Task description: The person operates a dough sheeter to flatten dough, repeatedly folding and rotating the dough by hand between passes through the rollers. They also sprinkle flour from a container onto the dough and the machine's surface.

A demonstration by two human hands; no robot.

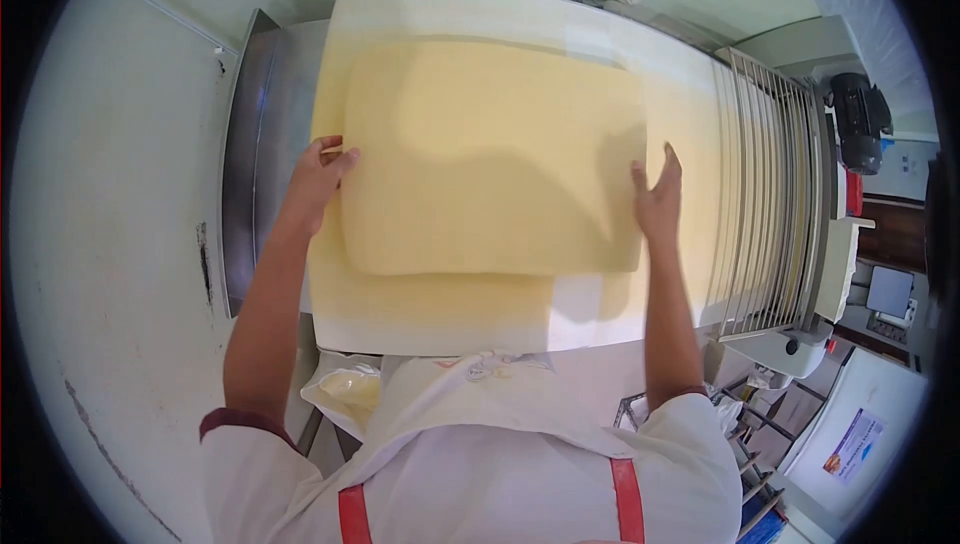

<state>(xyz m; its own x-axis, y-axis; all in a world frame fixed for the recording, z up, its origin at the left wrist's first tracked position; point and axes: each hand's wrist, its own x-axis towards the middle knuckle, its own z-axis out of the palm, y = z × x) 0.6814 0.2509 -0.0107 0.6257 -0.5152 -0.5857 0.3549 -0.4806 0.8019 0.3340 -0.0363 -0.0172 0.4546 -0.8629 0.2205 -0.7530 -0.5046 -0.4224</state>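
A large, smooth, pale yellow sheet of dough [480,164] lies on the white belt surface [450,324]. At its left edge is my left hand [325,169], thumb near the sheet's side and fingers slightly curled around the edge. My right hand [658,189] is at the right edge, with thumb and fingers spread apart; the thumb is by the sheet's side and the fingers point away over the belt. Shadows fall across the right part of the sheet.
A metal wire guard [770,194] stands at the belt's right end, with a dark motor [860,124] beyond. A metal tray [250,164] borders the left end. Below left, a bag [350,394] holds something yellowish.
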